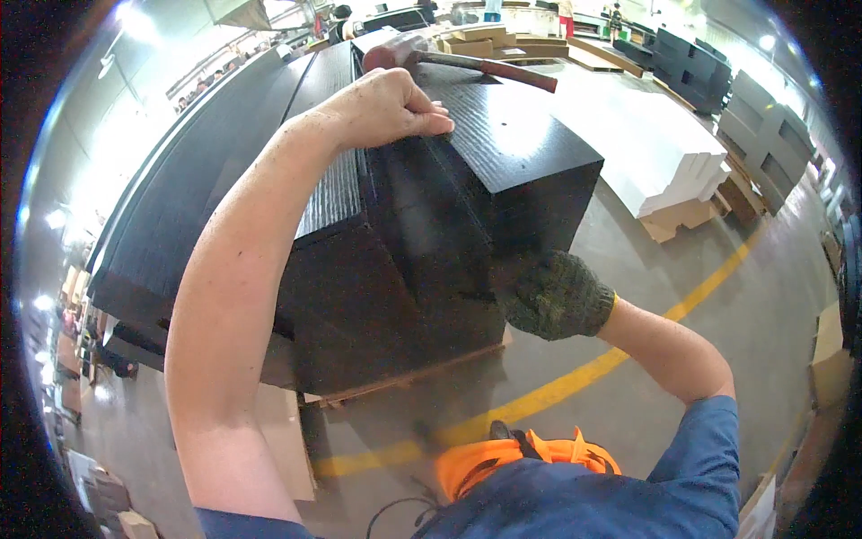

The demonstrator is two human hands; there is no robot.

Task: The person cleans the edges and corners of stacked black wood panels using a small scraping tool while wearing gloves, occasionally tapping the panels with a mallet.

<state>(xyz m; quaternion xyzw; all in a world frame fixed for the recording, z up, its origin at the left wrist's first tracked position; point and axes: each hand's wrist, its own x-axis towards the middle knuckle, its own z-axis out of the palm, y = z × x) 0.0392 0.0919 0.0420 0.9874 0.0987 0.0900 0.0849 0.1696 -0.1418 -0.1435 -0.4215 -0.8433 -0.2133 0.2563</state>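
Black panels, head view: piled in large blocks with wood-grain tops, in front of the person, filling the middle and left; a dark gap runs between the right block and the one beside it.
Left hand: bare, above the tops near that gap, fingers curled in and thumb close against them; I cannot tell whether anything is pinched there.
Right hand: in a dark knit glove, at the near side of the right block; its fingers are hard to make out, so I cannot tell whether they grasp anything.
Mallet: lying on the tops beyond the left hand, handle toward the right.
White panels: stacked to the right, well apart from the black ones.
Floor: grey, crossed by a curved yellow line.
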